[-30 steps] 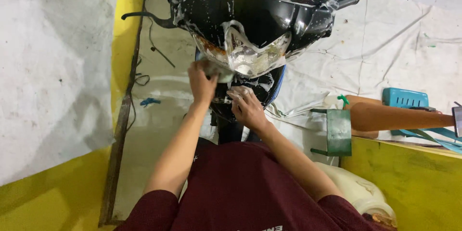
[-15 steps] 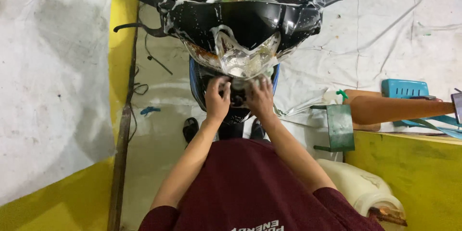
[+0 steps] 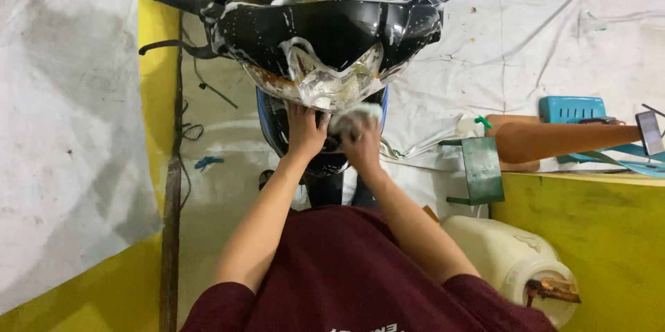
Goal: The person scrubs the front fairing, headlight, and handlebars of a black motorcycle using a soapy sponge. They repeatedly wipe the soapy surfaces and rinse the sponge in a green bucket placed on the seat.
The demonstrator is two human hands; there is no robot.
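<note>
Scooter front (image 3: 332, 27) at top center is soapy already; right hand (image 3: 361, 144) grips a sudsy sponge (image 3: 352, 119) under the headlight (image 3: 331, 86), left hand (image 3: 305, 131) pressed flat, lower panel still unscrubbed.

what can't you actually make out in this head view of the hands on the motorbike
- Front wheel: hidden behind the motorbike's front fairing and both hands.
- Left hand: its fingertips are hidden under the headlight.
- Right hand: presses a soapy sponge; its palm is hidden.
- White plastic jug: its base is cut off by the bottom edge.
</note>
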